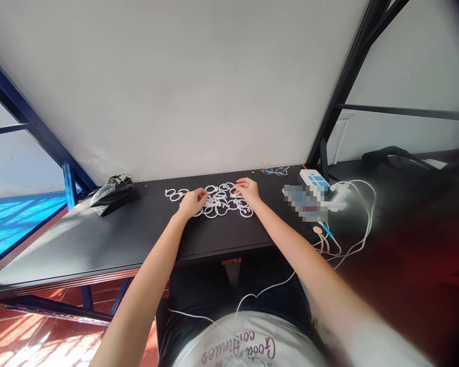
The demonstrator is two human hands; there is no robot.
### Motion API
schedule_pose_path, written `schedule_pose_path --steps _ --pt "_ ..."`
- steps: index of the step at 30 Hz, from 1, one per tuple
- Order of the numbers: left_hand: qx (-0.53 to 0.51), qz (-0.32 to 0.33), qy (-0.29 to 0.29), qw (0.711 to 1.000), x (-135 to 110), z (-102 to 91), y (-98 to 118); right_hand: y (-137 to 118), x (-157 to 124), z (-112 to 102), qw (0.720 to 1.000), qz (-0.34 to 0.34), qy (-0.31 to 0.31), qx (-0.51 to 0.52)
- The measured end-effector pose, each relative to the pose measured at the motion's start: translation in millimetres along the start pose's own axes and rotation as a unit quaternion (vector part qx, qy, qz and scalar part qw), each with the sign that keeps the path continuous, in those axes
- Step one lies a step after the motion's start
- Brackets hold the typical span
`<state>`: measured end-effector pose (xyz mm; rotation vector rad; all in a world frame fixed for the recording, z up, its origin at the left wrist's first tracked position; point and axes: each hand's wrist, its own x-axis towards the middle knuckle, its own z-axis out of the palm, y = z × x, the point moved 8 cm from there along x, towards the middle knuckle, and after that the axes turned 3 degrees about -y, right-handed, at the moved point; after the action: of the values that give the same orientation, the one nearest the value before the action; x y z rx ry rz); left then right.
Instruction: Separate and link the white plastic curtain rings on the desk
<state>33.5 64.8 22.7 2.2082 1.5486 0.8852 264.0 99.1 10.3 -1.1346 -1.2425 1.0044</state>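
A cluster of thin white rings (pixel 222 209), with small loops or tabs on them, lies spread over the black table between my hands. At the left side of the cluster my left hand (pixel 193 203) is curled, thumb and fingertips closed at a white ring that the fingers partly hide. My right hand (pixel 248 189) reaches in from the right, its thumb and fingers pinching at the edge of another white ring (pixel 231 189). A few white rings (pixel 171 193) lie a little apart, left of my left hand.
On the black table (pixel 149 234) a crumpled black plastic bag (pixel 112 194) sits at left. Eyeglasses (pixel 274 171) lie near the wall. To the right are a white and blue power strip (pixel 314 181), a blurred-out flat object (pixel 305 203) and looping white cables (pixel 369 224).
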Motion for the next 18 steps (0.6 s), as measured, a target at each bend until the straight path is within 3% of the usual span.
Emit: schedule_pose_path --steps 18 --pt "0.013 -0.004 -0.004 1.0 -0.4 0.2 1.7 5.6 4.7 2.0 0.995 -0.028 -0.013 -0.096"
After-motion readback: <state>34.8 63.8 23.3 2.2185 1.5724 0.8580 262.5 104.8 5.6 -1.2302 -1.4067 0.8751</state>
